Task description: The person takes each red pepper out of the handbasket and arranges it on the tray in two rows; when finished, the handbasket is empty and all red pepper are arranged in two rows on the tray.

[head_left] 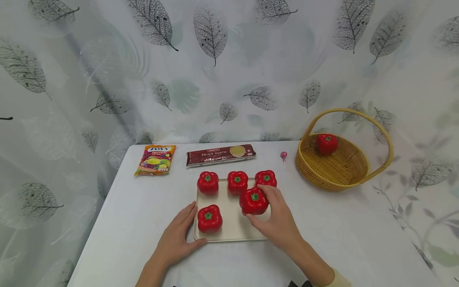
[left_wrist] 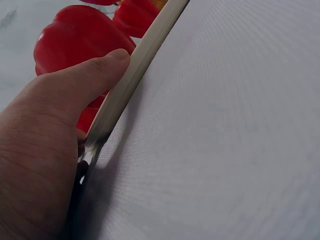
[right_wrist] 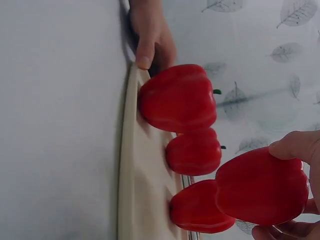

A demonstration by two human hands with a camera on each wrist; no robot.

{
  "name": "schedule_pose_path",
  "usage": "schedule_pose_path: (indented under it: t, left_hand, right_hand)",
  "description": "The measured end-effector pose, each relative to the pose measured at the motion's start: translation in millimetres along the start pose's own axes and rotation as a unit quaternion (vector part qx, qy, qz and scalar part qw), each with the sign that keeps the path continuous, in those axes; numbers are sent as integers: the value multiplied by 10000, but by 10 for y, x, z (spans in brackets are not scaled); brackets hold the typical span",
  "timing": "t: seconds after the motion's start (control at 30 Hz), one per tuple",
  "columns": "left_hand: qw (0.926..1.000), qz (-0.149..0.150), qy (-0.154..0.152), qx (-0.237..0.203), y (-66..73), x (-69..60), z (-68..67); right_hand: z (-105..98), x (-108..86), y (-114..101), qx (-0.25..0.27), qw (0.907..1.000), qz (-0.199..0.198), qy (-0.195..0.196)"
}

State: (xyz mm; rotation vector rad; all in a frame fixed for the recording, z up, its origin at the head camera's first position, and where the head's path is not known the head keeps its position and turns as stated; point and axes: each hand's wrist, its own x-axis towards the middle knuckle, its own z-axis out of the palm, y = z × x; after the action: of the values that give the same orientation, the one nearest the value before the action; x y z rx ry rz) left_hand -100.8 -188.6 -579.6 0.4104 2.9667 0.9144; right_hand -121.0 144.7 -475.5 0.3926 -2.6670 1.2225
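Note:
My right hand [head_left: 277,221] grips a red bell pepper [head_left: 254,201] from its right side, thumb in front and fingers behind. The right wrist view shows this pepper [right_wrist: 262,186] raised off the cream tray [head_left: 233,223]. Other red bell peppers sit on the tray: a back row of three, with the left one [head_left: 208,183], middle one [head_left: 237,182] and right one [head_left: 266,178], and one at the front left [head_left: 209,219]. My left hand [head_left: 179,235] rests against the tray's front left corner, its fingers along the left side and its thumb [left_wrist: 102,70] straight on the front rim.
A wicker basket [head_left: 331,185] with a tall handle stands at the right, holding one red bell pepper [head_left: 327,144]. Behind the tray lie a candy bag [head_left: 155,160], a long brown biscuit packet [head_left: 220,155] and a pink lollipop [head_left: 283,155]. A leaf-print curtain [head_left: 229,79] hangs behind the table.

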Motion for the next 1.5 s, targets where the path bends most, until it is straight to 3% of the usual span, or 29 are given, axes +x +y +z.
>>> schedule_pose_path:
  t: [0.37, 0.73, 1.5]
  left_hand:
    - [9993, 187, 301, 78, 21, -11, -1]
    - [9999, 53, 104, -1, 10, -9, -17]
    - [9998, 133, 131, -39, -17, -16, 7]
  right_hand:
    - [267, -62, 66, -91, 9995, 202, -207]
    - [396, -65, 90, -165, 9993, 82, -320]
    - [507, -79, 169, -319, 9985, 123, -424]
